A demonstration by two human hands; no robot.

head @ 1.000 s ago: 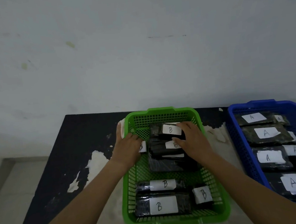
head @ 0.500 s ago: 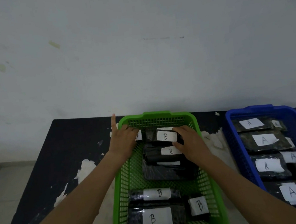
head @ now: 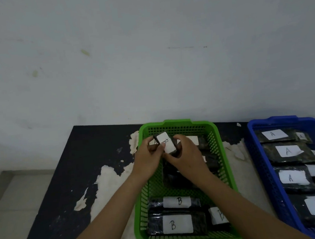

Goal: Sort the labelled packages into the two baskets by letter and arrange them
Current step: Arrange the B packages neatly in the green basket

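While the left hand [head: 148,159] and right hand [head: 188,159] pinch a small B-labelled package [head: 166,143] between their fingertips, it is held tilted above the far end of the green basket [head: 172,122]. More B packages [head: 177,223] lie at the basket's near end. The blue basket [head: 280,120] of A packages [head: 288,151] stands to the right on the worktop [head: 71,175].

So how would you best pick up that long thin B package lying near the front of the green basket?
I'd pinch its middle across the narrow width, coming from above: the long thin B package lies flat, and the green basket walls block the sides.
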